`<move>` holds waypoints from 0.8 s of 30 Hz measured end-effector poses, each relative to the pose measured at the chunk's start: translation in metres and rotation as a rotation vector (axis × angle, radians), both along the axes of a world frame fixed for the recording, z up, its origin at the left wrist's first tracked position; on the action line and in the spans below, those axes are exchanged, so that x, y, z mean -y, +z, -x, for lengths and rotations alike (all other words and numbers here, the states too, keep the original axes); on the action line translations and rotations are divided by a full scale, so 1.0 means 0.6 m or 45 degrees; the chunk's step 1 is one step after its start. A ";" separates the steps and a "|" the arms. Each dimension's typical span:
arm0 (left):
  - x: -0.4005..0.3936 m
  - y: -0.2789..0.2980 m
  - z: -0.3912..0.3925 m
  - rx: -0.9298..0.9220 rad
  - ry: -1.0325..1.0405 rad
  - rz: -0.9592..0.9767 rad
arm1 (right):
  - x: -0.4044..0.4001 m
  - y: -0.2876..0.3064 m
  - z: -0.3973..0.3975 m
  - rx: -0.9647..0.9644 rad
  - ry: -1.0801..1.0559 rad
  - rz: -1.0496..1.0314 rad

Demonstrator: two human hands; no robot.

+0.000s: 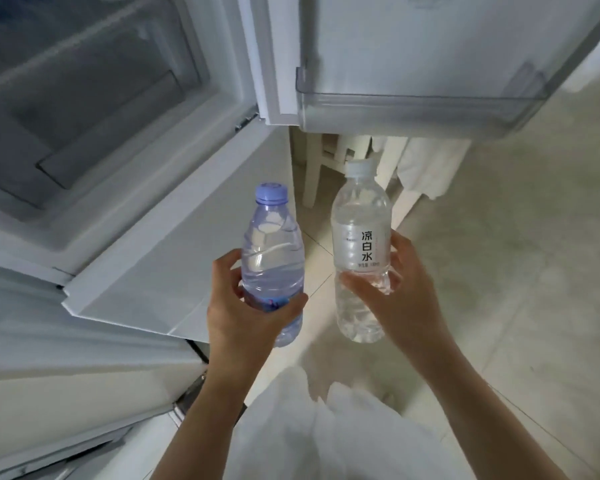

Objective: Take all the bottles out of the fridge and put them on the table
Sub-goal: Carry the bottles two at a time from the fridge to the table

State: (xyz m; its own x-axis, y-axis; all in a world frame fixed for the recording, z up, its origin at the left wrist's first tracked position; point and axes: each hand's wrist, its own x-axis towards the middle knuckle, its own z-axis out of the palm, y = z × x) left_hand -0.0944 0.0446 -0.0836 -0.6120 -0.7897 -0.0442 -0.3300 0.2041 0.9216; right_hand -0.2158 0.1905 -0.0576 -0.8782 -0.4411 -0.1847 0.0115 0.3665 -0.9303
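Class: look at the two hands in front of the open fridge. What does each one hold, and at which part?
Left hand: blue-capped water bottle, grip round its lower body. Right hand: white-capped water bottle, grip just below its label.

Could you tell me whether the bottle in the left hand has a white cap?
No, the bottle gripped by the left hand has a pale blue cap; the white cap is on the right hand's bottle.

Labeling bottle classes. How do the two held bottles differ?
The blue-tinted bottle has a blue cap; the clear bottle has a white one. The clear bottle carries a label with large dark characters; the blue-tinted bottle shows only a small blue band low down. The left hand grips the blue-tinted bottle, the right hand the clear bottle. Both are upright, capped and hold water.
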 end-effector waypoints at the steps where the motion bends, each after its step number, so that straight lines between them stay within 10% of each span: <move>1: -0.011 -0.004 0.004 0.012 -0.032 0.000 | -0.020 -0.005 -0.001 0.036 -0.039 -0.005; 24: -0.583 -0.060 0.246 0.133 -0.755 -0.022 | -0.658 -0.070 0.061 0.320 -0.658 -0.005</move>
State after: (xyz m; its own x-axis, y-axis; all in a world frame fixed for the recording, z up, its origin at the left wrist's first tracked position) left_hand -0.2417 0.3944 -0.1198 -0.9396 -0.3136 -0.1372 -0.2531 0.3665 0.8953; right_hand -0.2525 0.5853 -0.0995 -0.9085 0.0350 -0.4165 0.4108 0.2582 -0.8744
